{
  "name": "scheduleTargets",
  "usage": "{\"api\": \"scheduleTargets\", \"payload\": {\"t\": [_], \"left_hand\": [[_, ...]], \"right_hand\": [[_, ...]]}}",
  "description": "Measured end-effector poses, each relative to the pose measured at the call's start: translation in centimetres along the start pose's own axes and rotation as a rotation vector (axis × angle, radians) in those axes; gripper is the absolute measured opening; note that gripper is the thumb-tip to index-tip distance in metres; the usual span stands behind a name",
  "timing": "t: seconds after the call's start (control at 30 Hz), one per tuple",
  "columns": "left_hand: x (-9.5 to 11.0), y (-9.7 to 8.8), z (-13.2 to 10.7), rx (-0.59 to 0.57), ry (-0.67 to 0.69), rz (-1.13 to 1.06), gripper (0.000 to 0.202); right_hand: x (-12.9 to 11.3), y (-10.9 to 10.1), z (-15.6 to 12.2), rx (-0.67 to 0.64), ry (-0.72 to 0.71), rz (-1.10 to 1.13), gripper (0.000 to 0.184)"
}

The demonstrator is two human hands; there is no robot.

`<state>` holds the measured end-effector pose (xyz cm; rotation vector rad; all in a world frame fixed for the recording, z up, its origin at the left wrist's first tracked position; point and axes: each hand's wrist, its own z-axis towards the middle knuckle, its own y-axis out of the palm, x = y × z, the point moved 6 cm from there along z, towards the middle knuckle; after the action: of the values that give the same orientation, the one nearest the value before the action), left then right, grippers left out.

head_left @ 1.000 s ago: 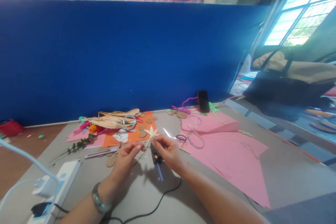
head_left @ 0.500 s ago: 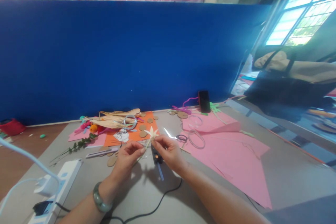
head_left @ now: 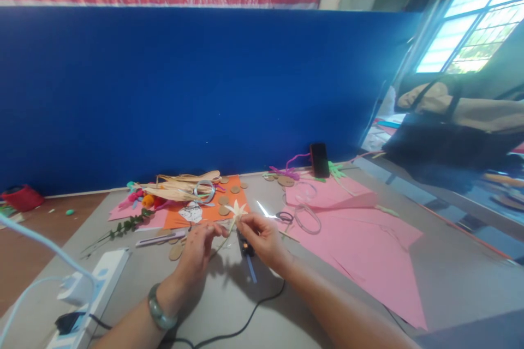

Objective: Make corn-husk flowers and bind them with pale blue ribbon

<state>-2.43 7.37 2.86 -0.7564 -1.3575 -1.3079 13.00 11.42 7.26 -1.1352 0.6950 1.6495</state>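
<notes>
My right hand (head_left: 262,237) pinches a small pale flower with pointed petals (head_left: 236,209) just below its head, thumb against fingertips. From the flower a thin greenish stem (head_left: 221,245) slants down to the left. My left hand (head_left: 200,242), with a green bangle (head_left: 159,308) at the wrist, is beside that stem. Its fingers are loosely stretched and apart, the fingertips close to the stem; whether they touch it I cannot tell. Under the right hand lies a dark glue gun (head_left: 245,245) with a translucent glue stick (head_left: 251,270) sticking out, partly hidden by the hand.
Scissors (head_left: 283,217) lie beyond my right hand, near pink paper sheets (head_left: 368,251). A utility knife (head_left: 160,238), a leafy sprig (head_left: 129,224) and dried strips (head_left: 176,191) are at left. A power strip (head_left: 108,272) stands front left; a phone (head_left: 319,160) leans at the back.
The left hand has loosened its pinch on the stem, its fingers now straighter. The right hand keeps hold of the flower in nearly the same place.
</notes>
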Motion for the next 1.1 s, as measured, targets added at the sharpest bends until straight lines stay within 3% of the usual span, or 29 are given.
{"api": "scheduleTargets", "payload": {"t": [0.1,0.27,0.6,0.73,0.87,1.1], "left_hand": [[-0.3,-0.3,0.1,0.011,-0.007,0.069,0.03],[-0.2,-0.5,0.1,0.009,-0.015,0.241,0.023],[-0.3,0.1,-0.2,-0.003,-0.111,0.021,0.016],[-0.6,-0.4,-0.1,0.002,-0.074,0.046,0.018],[-0.5,-0.4,0.1,-0.064,0.019,0.089,0.017],[-0.2,0.0,0.0,-0.091,0.107,0.203,0.015]], "right_hand": [[-0.1,0.0,0.0,0.004,-0.003,-0.011,0.026],[0.0,0.0,-0.1,0.007,-0.015,-0.034,0.028],[0.4,0.1,-0.1,-0.002,0.066,0.02,0.028],[0.2,0.5,0.2,-0.064,0.071,0.143,0.029],[0.5,1.2,0.3,-0.167,0.097,0.226,0.026],[1.3,1.8,0.1,-0.228,0.208,0.349,0.028]]}}
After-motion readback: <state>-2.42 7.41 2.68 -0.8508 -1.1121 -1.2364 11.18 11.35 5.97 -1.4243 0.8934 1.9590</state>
